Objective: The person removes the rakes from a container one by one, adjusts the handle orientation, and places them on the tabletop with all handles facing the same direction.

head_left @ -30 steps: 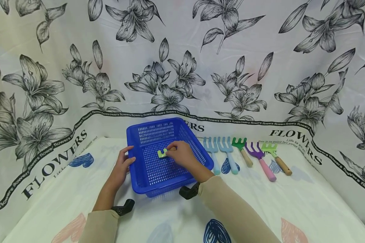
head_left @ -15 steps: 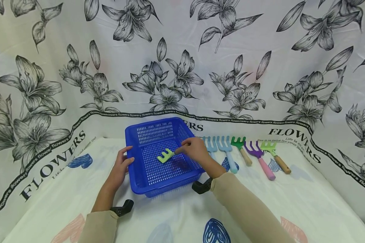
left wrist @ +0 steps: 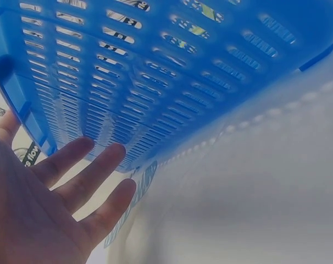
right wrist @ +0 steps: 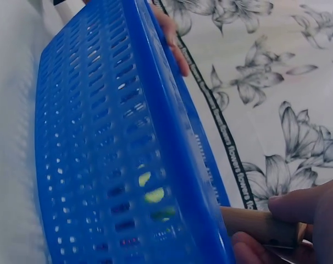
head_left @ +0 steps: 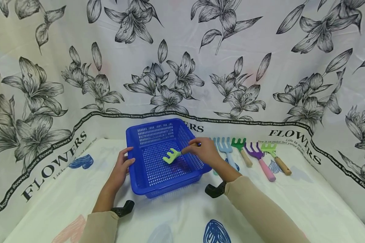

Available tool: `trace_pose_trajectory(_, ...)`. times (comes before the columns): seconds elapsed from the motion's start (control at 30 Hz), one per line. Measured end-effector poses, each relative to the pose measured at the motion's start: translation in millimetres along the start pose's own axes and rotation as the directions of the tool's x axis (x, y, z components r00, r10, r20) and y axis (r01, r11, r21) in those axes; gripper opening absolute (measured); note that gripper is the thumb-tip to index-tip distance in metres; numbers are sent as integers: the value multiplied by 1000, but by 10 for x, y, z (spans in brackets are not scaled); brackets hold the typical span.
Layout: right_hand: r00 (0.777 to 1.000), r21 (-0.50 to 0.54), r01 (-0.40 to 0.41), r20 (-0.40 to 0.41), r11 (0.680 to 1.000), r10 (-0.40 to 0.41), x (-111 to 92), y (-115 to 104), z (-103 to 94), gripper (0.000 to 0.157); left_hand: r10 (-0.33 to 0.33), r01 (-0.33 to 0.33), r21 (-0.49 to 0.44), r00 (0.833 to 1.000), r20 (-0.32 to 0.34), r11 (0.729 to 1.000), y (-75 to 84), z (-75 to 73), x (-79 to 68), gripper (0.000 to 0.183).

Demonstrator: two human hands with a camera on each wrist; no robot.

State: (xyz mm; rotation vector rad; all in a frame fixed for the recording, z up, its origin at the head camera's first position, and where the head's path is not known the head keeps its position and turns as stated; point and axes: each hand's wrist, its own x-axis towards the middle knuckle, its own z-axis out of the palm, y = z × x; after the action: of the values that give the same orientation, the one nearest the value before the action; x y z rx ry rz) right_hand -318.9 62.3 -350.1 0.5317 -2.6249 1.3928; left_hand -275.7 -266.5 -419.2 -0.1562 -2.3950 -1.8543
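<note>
In the head view, a blue plastic basket (head_left: 156, 188) with slotted walls sits tilted on the cloth. My left hand (head_left: 121, 165) grips its left rim; in the left wrist view several fingers (left wrist: 95, 176) extend along the outside of the wall. My right hand (head_left: 205, 150) holds a small light-green hand rake (head_left: 171, 156) by its wooden handle (right wrist: 262, 226), at the basket's right side. The rake's tines hang inside, over the basket floor. Fingers cover part of the handle. A dark reddish patch shows at the basket floor; its nature I cannot tell.
Right of the basket lie several hand rakes: light-blue ones (head_left: 225, 146), a dark-green one (head_left: 239, 143), a purple one with a pink handle (head_left: 266, 168) and a light-green one with a wooden handle (head_left: 282, 165). A flower-printed curtain (head_left: 170, 30) stands behind.
My right hand has moved right, drawing the light-green rake from mid-basket toward the right wall, so more of the rake shows. My left hand stays at the rim.
</note>
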Motion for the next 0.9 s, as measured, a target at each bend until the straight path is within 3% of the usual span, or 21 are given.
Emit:
trace_pose_trajectory(0.47, 999, 127, -25, -41, 992, 31, -222, 150, -427, 32, 18, -18, 33, 1000, -17, 999, -140, 3, 44, 58)
trace_pose_trajectory(0.9, 990, 349, -30, -121, 937, 77, -389, 353, -752, 35, 8, -7, 43, 1000, -21, 999, -121, 14, 32, 57)
